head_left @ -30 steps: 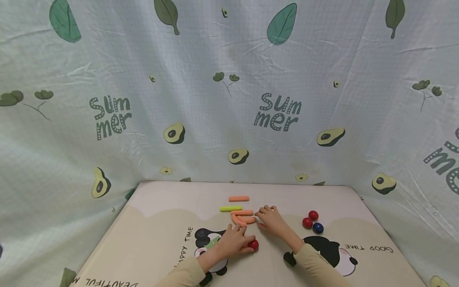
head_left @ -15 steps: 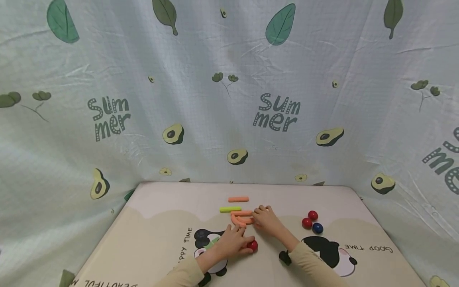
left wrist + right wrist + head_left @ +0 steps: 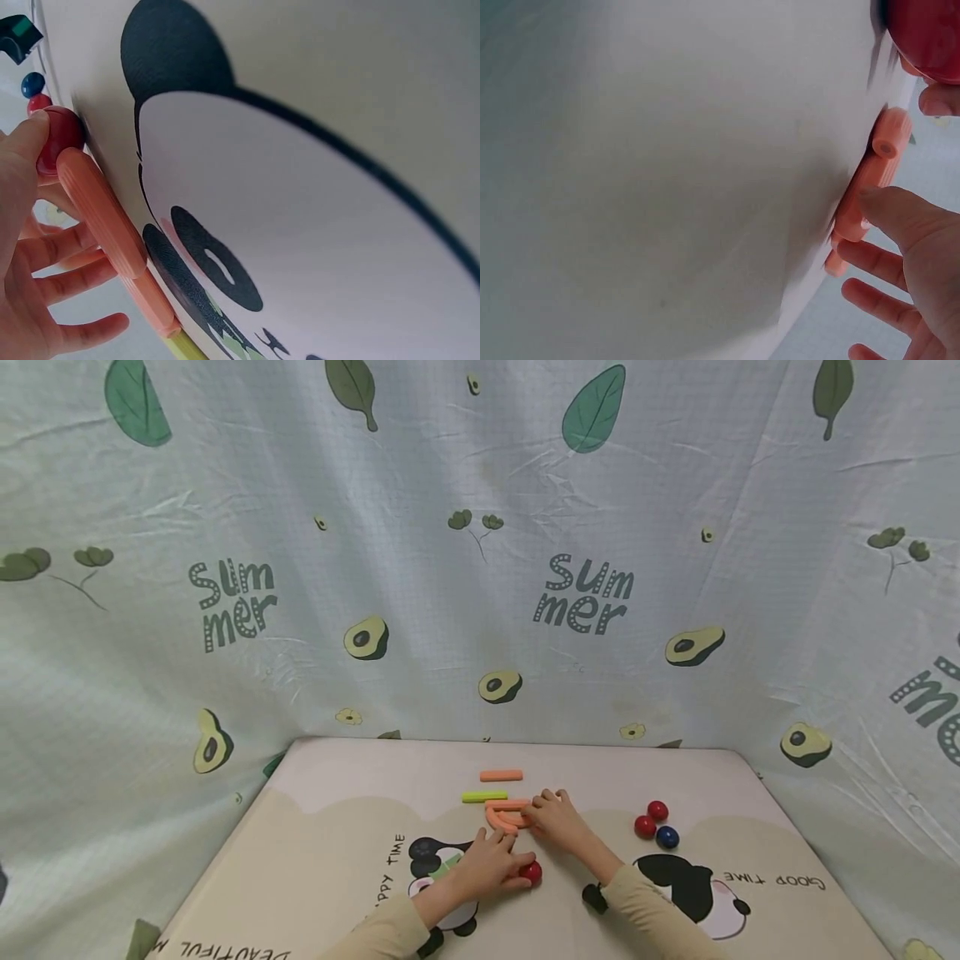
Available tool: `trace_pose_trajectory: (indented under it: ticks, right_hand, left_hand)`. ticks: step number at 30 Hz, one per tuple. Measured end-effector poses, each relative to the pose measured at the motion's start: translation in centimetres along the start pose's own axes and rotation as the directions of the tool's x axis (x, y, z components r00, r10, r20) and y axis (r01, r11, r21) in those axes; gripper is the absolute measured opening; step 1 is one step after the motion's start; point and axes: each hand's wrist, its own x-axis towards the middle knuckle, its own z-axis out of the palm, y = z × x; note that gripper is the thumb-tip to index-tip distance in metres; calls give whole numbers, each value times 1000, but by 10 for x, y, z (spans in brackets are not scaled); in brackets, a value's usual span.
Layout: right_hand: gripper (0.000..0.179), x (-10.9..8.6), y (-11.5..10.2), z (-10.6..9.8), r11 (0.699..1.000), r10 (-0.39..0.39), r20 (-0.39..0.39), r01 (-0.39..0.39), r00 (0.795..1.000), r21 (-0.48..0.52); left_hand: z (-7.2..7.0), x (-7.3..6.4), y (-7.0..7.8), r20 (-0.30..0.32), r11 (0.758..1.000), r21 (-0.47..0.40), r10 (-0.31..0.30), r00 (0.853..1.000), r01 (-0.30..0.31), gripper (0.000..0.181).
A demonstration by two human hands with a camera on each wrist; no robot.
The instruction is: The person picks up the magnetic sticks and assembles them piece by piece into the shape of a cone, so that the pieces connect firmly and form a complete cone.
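Observation:
A glossy red ball [image 3: 530, 872] sits between the thumb and index finger of my left hand [image 3: 483, 864], seen also as a red ball [image 3: 64, 139] in the left wrist view. The other left fingers spread toward a curved orange rod [image 3: 101, 210] beside the ball. My right hand [image 3: 561, 823] pinches the right end of the orange group, thumb on a curved orange rod [image 3: 862, 199] and index finger at its far side. In the head view, a straight orange rod [image 3: 506, 804] lies along the top of the curved ones, its right end partly hidden by the right fingers.
A yellow-green rod [image 3: 484, 797] and a separate orange rod [image 3: 501, 775] lie farther back. On the right are two red balls [image 3: 645, 827] and a blue ball [image 3: 667, 837]. The table [image 3: 337, 860] has a panda-printed cover, with a patterned curtain [image 3: 420, 568] behind.
My right hand has moved slightly left onto the right end of the orange rods. The left hand stays around the red ball, and the loose balls have not moved.

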Motion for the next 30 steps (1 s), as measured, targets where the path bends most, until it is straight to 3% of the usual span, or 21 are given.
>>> trace_pose_trajectory:
  ticks: [4, 10, 15, 20, 30]
  right_hand:
    - [15, 2, -2, 1, 999, 31, 21, -31, 999, 28]
    - [8, 1, 0, 3, 998, 14, -34, -16, 999, -57]
    - [14, -1, 2, 3, 996, 76, 38, -74, 996, -46]
    - [16, 0, 3, 3, 991, 130, 88, -129, 988, -20]
    - [13, 5, -3, 6, 997, 79, 24, -79, 997, -6]
  left_hand:
    - [0, 1, 0, 12, 1000, 3, -3, 1000, 3, 32]
    - [0, 1, 0, 4, 1000, 1, -2, 1000, 2, 31]
    - [1, 1, 0, -16, 1000, 10, 5, 1000, -5, 31]
    - [2, 2, 0, 2, 999, 40, -1, 1000, 1, 34]
    - [2, 2, -1, 25, 1000, -6, -9, 1000, 10, 35]
